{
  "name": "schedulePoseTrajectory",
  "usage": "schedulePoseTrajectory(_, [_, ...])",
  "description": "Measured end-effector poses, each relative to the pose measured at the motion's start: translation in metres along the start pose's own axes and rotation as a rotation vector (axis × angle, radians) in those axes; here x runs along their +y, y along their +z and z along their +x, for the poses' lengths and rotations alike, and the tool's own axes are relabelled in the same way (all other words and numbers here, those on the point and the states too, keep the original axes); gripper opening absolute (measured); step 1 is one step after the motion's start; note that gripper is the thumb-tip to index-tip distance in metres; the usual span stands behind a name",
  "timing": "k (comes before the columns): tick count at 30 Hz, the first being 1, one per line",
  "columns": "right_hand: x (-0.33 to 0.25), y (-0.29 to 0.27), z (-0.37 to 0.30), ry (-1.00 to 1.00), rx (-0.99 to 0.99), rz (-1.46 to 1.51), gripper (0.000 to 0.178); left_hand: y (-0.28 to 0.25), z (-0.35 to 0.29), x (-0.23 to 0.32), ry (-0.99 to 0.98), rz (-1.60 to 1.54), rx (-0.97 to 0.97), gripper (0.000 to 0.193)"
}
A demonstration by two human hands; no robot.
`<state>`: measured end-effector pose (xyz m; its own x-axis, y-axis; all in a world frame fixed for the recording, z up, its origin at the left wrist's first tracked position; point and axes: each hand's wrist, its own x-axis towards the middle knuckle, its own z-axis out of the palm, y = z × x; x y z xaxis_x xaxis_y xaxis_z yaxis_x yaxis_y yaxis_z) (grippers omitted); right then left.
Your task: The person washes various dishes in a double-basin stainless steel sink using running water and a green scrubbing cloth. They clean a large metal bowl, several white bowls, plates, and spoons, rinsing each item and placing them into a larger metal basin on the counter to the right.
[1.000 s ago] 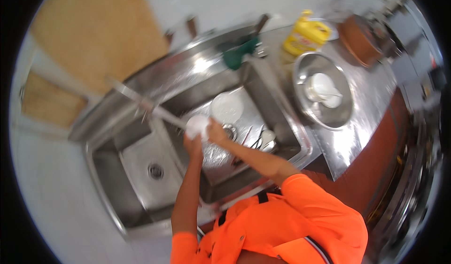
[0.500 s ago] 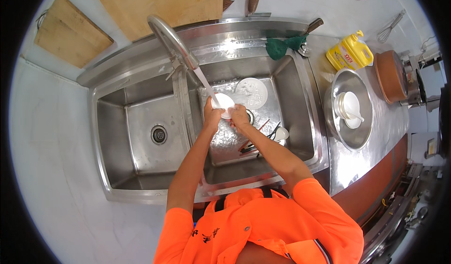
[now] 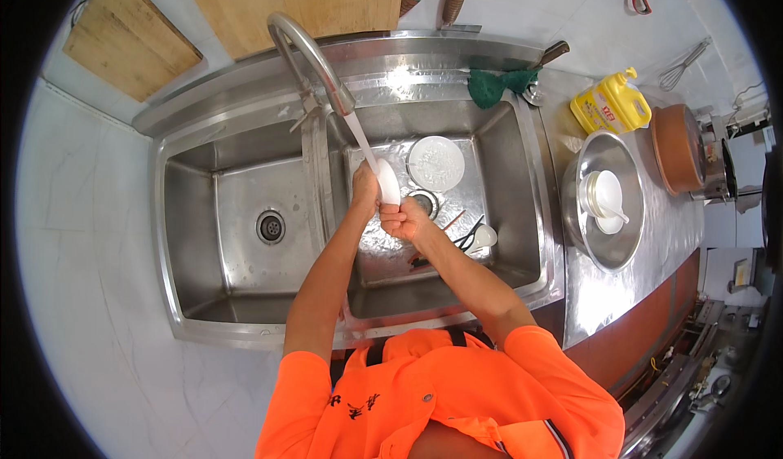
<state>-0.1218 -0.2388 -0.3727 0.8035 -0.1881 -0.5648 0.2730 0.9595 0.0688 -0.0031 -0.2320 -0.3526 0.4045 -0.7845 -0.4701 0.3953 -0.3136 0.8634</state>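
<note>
White dish (image 3: 390, 182), steeply tilted, long axis approx. far-to-near — in grip of L fingers (image 3: 369, 185) & R fingers (image 3: 393, 216)

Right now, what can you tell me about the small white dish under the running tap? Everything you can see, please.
The small white dish looks plain and smooth; whether ceramic or plastic, I can't tell. It is steeply tilted, so it appears as a narrow oval. The left hand grips its left side, the right hand its lower edge. Water from the curved metal faucet meets it at the upper left. It is held over the right sink basin.
</note>
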Motion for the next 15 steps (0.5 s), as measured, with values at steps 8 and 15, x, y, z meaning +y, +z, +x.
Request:
schedulePoseTrajectory(8, [0.011, 0.000, 0.004, -0.862, 0.700, -1.085, 0.021, -0.013, -0.017, -0.049, 0.254, 0.093, 0.105, 0.031])
schedulePoseTrajectory(15, [0.003, -0.018, -0.005, -0.965, 0.704, -1.678, 0.036, -0.024, -0.015, -0.062, 0.198, 0.131, 0.211, 0.022])
